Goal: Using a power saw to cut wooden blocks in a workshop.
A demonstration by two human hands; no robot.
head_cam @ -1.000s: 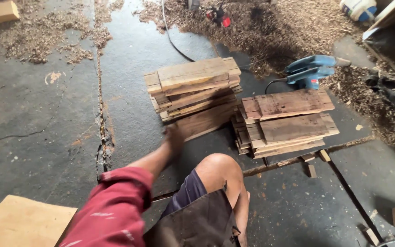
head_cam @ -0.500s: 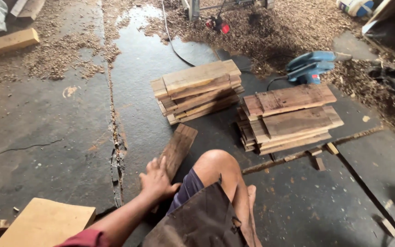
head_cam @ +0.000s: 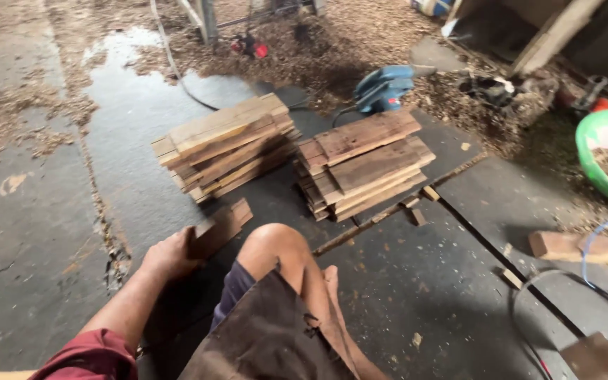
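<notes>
The short brown wooden board [head_cam: 221,226] lay flat on the dark concrete floor [head_cam: 29,232], just beside the person's bent knee [head_cam: 276,243] and near the front of the left-hand stack of pale rough-sawn boards [head_cam: 223,144]. The left hand [head_cam: 170,255] was closed over the near end of the board, fingers wrapped on its edge, approx. a firm grasp; board not lifted clear as far as visible. Right hand: not in view, state cannot be told. Progress, judged from layout: one board was separated from the stacks and in hand; the bulk of the material remained stacked, so most handling appeared outstanding. Count: 2 stacks, i.e. the left-hand stack and the right-hand stack of darker reddish boards [head_cam: 367,162]; boards per stack too tightly layered for an exact no., several each. 1 loose board in hand. 1 blue electric hand planer [head_cam: 383,88] sat behind the right-hand stack, amid sawdust. 1 green plastic basin [head_cam: 603,151] at the right edge held shavings. 1 separate wood offcut [head_cam: 578,246] lay near the basin, well apart from the stacks. A thin dark metal rod [head_cam: 395,211] ran along the floor in front of the right-hand stack.
</notes>
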